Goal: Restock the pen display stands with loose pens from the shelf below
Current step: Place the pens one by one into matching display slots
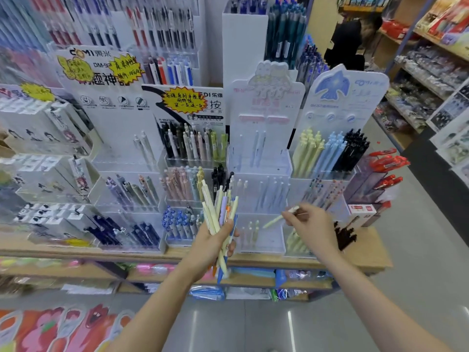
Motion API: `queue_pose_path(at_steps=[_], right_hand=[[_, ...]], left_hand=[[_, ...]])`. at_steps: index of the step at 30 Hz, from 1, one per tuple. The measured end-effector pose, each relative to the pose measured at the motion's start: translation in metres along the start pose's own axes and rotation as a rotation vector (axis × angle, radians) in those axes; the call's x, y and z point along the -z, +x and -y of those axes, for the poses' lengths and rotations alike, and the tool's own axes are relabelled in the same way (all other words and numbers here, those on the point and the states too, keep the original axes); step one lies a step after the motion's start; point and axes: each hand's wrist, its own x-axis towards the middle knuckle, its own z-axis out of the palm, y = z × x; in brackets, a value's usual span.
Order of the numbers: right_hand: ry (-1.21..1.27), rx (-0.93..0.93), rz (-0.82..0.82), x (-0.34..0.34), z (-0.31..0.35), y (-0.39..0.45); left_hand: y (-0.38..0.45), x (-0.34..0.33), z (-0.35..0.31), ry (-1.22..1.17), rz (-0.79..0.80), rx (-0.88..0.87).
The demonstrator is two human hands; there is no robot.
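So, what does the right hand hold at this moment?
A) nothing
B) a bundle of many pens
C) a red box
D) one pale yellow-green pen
D: the right hand pinches one pale yellow-green pen, while the bundle of pens is in the left hand.

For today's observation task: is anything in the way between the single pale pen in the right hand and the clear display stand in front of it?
Nothing visible blocks it. The right hand holds the pale pen in open air just before the clear stand. The bundle of pens in the left hand is off to the left.
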Motion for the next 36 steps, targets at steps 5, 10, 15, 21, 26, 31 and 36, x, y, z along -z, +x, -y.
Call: queue_pose_path(at_steps=[5, 10, 15, 21, 26, 31, 36], right_hand=[[-0.144, 0.070, -0.020, -0.043, -0.019, 0.003], [-0.248, 0.065, 0.046, -0.061, -0.029, 0.016], [-0.238, 0.038, 0.066, -0.067, -0.038, 0.013], [-0.274, 0.036, 0.119, -0.082, -0.041, 0.013], [-0.329, 0.041, 0.151, -0.094, -0.039, 0.013], [-0.387, 0.065, 0.119, -0.101, -0.047, 0.011], [-0.316, -0.040, 0.160, -0.080, -0.034, 0.006]], left_hand=[[-0.008, 0.009, 0.005, 0.062, 0.008, 0.030], [-0.011, 0.014, 0.011, 0.054, 0.010, 0.080], [-0.011, 0.013, 0.013, 0.045, -0.013, 0.094], [-0.010, -0.001, 0.012, 0.024, -0.019, 0.134], [-0.012, -0.010, 0.005, 0.041, -0.002, 0.134], [-0.013, -0.012, 0.003, 0.038, -0.024, 0.124], [-0.015, -0.017, 0.005, 0.038, 0.007, 0.103]])
